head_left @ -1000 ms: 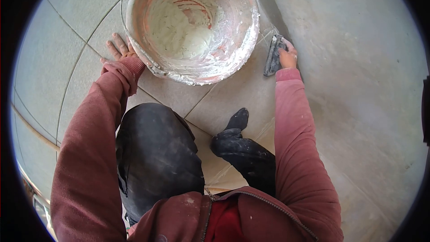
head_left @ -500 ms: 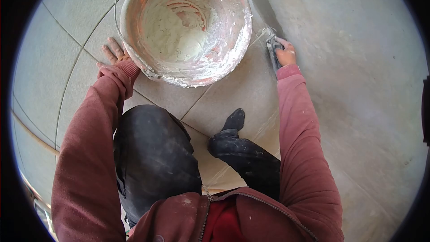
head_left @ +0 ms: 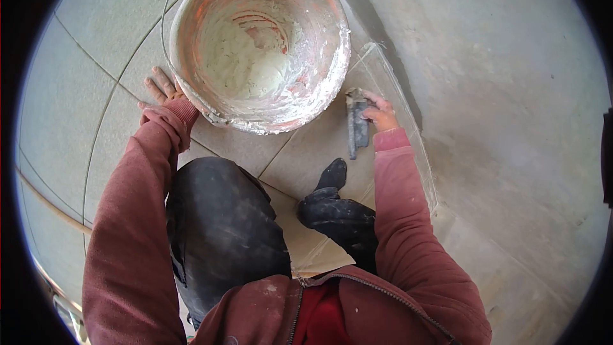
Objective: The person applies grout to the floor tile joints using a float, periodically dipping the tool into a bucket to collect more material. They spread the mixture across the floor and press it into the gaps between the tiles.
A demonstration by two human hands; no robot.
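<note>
My left hand (head_left: 165, 89) rests with spread fingers on the grey tiled floor, close beside the bucket's left rim. In front of me stands a large bucket (head_left: 191, 38), its orange inside coated with white, wet-looking plaster (head_left: 246, 64). My right hand (head_left: 381, 114) grips a grey trowel (head_left: 357, 129), smeared with pale paste at its upper end. Its flat blade points toward my foot and is held to the right of the bucket, over the tiles. My fingers partly cover the trowel's right side.
A smooth grey surface (head_left: 504, 121) fills the right side, with a darker grey strip (head_left: 373, 22) along its edge. Thin whitish lines (head_left: 408, 108) run near that strip. The bucket's wire handle (head_left: 167, 13) hangs out at left. My foot (head_left: 333, 172) is below the trowel.
My right hand has drawn the trowel back from the dark strip, leftward and toward me. My left hand stays on the floor. The bucket appears slightly shifted in view.
</note>
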